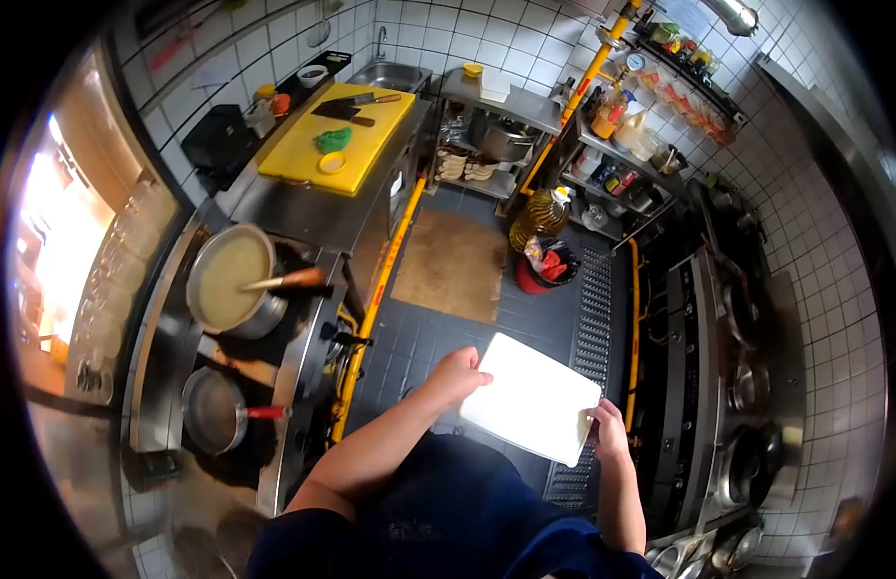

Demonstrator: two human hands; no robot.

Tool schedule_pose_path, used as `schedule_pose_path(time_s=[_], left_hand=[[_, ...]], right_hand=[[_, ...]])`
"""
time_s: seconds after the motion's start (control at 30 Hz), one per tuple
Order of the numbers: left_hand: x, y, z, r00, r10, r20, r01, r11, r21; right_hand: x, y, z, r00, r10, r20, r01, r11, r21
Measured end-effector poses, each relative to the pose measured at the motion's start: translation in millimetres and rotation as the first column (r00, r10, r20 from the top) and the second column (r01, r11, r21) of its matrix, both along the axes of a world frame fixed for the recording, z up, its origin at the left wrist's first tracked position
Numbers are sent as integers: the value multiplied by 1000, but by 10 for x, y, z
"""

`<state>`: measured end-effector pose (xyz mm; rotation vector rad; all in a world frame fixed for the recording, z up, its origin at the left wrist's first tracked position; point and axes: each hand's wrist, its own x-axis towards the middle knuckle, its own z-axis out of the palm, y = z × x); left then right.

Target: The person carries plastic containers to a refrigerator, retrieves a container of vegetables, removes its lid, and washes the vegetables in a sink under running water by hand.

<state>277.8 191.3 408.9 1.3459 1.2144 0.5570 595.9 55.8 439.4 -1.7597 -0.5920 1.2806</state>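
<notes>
Between my two hands is a flat white rectangular slab point(530, 398) with rounded corners, perhaps a plastic lid or board; its exact kind is not clear. My left hand point(458, 374) grips its upper left edge, thumb on top. At the right edge, my right hand point(607, 425) holds it with the fingers curled around the side. The slab is tilted in front of my body, above the dark floor. Its underside is hidden.
On the left stove stand a pot point(238, 280) with pale liquid and a wooden-handled utensil, and a red-handled pan point(215, 410). Knives lie on a yellow cutting board point(395, 118). Ahead are a cardboard sheet point(450, 265), a red bin point(535, 282) and an oil jug point(538, 222).
</notes>
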Motion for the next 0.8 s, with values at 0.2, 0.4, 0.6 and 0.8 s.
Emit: schedule_pose_path(time_s=[0.2,0.4,0.6,0.8], left_hand=[[313,1524,38,999,1,53,-1,1000,-8],[430,2868,-195,986,156,61,-154,987,-37],[340,3907,-26,914,404,-32,-405,913,-49],[95,4715,139,730,682,-34,-681,724,-106]], right_hand=[[429,1493,-72,999,22,42,-22,1000,-9],[675,3262,-230,985,169,38,-169,985,-18],[581,5292,-181,900,434,40,-434,901,0],[149,7107,-294,743,670,-11,-669,743,23]])
